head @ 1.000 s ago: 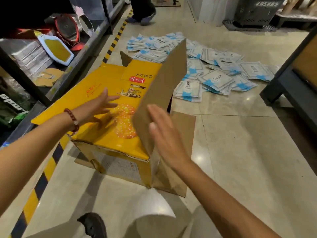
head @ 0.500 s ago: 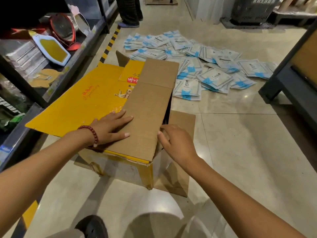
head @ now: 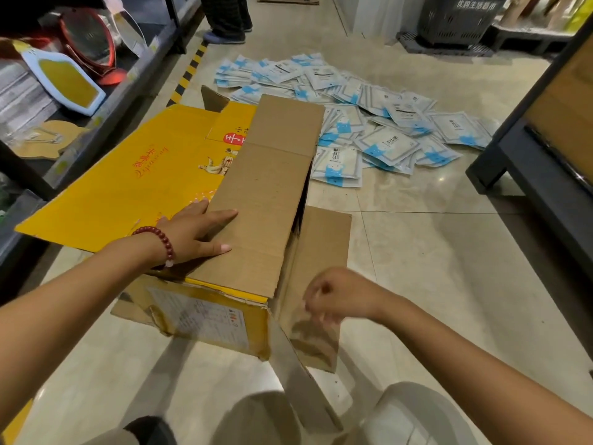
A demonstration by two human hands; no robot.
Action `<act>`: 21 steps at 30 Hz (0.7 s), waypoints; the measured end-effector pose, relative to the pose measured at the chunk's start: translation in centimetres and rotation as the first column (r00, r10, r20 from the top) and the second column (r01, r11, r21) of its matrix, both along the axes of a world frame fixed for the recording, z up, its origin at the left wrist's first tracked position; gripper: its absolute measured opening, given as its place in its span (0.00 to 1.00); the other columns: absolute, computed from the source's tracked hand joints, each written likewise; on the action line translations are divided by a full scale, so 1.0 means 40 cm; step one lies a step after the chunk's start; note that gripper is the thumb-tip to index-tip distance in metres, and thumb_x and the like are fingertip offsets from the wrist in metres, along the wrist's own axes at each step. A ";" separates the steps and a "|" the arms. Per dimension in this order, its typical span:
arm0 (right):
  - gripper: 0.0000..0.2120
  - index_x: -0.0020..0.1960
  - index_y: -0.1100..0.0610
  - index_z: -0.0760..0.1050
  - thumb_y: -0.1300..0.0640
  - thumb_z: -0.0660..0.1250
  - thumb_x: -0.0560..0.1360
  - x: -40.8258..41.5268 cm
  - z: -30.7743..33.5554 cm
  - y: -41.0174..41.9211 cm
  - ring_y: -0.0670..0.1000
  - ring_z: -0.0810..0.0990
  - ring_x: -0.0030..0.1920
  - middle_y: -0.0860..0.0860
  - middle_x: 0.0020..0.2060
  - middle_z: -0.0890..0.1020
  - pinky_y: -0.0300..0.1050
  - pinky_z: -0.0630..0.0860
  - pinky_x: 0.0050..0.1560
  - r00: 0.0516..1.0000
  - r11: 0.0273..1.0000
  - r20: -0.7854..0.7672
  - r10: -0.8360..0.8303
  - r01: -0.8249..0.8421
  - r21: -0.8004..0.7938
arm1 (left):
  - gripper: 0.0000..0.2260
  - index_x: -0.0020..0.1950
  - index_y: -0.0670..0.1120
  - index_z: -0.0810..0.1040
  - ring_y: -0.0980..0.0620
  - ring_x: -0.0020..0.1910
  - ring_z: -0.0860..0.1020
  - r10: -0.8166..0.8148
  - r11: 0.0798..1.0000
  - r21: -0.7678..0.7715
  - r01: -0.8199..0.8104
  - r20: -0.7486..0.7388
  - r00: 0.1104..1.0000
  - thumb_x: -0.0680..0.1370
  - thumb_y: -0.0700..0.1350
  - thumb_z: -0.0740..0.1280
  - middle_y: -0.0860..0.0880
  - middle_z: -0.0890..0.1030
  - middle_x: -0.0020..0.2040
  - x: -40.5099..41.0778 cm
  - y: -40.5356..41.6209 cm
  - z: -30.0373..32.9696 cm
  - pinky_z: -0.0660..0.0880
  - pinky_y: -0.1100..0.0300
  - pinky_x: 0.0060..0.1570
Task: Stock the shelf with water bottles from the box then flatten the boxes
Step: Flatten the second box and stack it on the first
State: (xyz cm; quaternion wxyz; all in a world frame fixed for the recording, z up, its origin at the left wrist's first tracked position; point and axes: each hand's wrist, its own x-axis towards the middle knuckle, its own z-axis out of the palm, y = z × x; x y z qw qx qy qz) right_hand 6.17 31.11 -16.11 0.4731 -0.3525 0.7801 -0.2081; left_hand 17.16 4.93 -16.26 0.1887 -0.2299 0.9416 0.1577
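Since half a second earlier, the right hand (head: 333,295) had left the brown flap's near edge and dropped lower and to the right, beside the box's near right corner. It was blurred; its fingers looked curled downward, close to a hanging side flap (head: 313,316), but whether they pinched that flap could not be told. The right forearm ran in from the lower right corner of the view.

The left hand (head: 195,234) lay flat, fingers straight and spread, pressing on the brown flap (head: 269,200), much where it had been before. A red bead bracelet (head: 158,240) circled that wrist, and the left forearm reached in from the lower left.

The yellow box (head: 205,319) stood on the tiled floor (head: 449,284) directly under the left hand, with the right hand just off its near right corner. The brown flap was folded down over the top, overlapping the yellow flap (head: 128,187), which spread out toward the shelf (head: 106,123) on the left. Beyond the box, a heap of white and blue packets (head: 369,123) lay scattered on the floor. A person's feet (head: 227,33) showed at the far end of the aisle.
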 end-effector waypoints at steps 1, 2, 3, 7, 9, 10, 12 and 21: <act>0.08 0.51 0.60 0.79 0.57 0.64 0.77 -0.027 -0.010 -0.022 0.50 0.81 0.36 0.53 0.39 0.83 0.45 0.79 0.41 0.988 0.989 -0.079 -0.133 0.126 -0.079 | 0.33 0.75 0.63 0.49 0.46 0.76 0.43 0.004 1.000 0.009 -0.004 0.002 1.000 0.74 0.61 0.62 0.45 0.45 0.78 0.002 0.001 0.001 0.52 0.38 0.71; 0.08 0.52 0.59 0.78 0.56 0.64 0.77 -0.054 -0.018 -0.045 0.51 0.81 0.39 0.55 0.42 0.83 0.46 0.79 0.44 0.952 0.951 -0.113 -0.283 0.264 -0.160 | 0.33 0.75 0.63 0.49 0.47 0.76 0.43 0.009 1.000 0.013 -0.009 0.002 1.000 0.74 0.61 0.62 0.45 0.45 0.78 0.004 0.002 0.001 0.52 0.38 0.71; 0.10 0.53 0.59 0.77 0.54 0.64 0.78 -0.081 -0.027 -0.073 0.53 0.81 0.42 0.56 0.45 0.83 0.48 0.79 0.47 0.901 0.892 -0.102 -0.421 0.391 -0.226 | 0.33 0.75 0.63 0.50 0.47 0.76 0.43 0.015 1.000 0.012 -0.015 0.001 1.000 0.74 0.60 0.63 0.46 0.45 0.78 0.006 0.006 0.002 0.51 0.38 0.71; 0.22 0.65 0.60 0.69 0.45 0.58 0.79 -0.173 -0.050 -0.204 0.56 0.80 0.54 0.58 0.56 0.79 0.52 0.78 0.52 0.734 0.674 0.118 -0.669 0.666 -0.319 | 0.32 0.75 0.64 0.50 0.49 0.76 0.43 0.034 0.999 0.005 -0.034 0.008 0.999 0.75 0.59 0.63 0.49 0.45 0.78 0.018 0.028 0.008 0.49 0.37 0.71; 0.28 0.71 0.58 0.64 0.40 0.55 0.79 -0.214 -0.073 -0.268 0.56 0.78 0.57 0.57 0.61 0.77 0.50 0.77 0.53 0.666 0.603 0.252 -0.702 0.744 -0.289 | 0.32 0.74 0.65 0.48 0.50 0.76 0.42 0.032 0.999 0.017 -0.032 0.017 0.999 0.76 0.59 0.62 0.50 0.44 0.78 0.031 0.034 0.007 0.48 0.38 0.70; 0.28 0.70 0.56 0.64 0.38 0.53 0.79 -0.232 -0.087 -0.295 0.56 0.78 0.57 0.57 0.61 0.77 0.50 0.76 0.54 0.622 0.564 0.342 -0.704 0.783 -0.263 | 0.32 0.74 0.65 0.48 0.50 0.76 0.42 0.031 0.999 0.025 -0.031 0.022 0.999 0.76 0.59 0.62 0.50 0.44 0.78 0.039 0.035 0.008 0.47 0.38 0.70; 0.32 0.72 0.54 0.63 0.34 0.51 0.77 -0.254 -0.113 -0.334 0.57 0.78 0.59 0.59 0.63 0.76 0.54 0.75 0.59 0.490 0.497 0.562 -0.666 0.854 -0.156 | 0.32 0.73 0.65 0.46 0.51 0.76 0.41 0.029 0.999 0.038 -0.030 0.039 0.999 0.76 0.59 0.62 0.50 0.42 0.78 0.057 0.038 0.009 0.47 0.39 0.71; 0.31 0.77 0.42 0.44 0.35 0.50 0.78 -0.267 -0.153 -0.337 0.59 0.63 0.73 0.53 0.76 0.57 0.61 0.64 0.69 0.392 0.319 0.666 -0.635 0.918 -0.236 | 0.26 0.62 0.72 0.44 0.53 0.76 0.40 0.021 0.996 0.085 -0.024 0.043 0.999 0.74 0.62 0.59 0.54 0.42 0.77 0.111 0.048 -0.008 0.44 0.41 0.72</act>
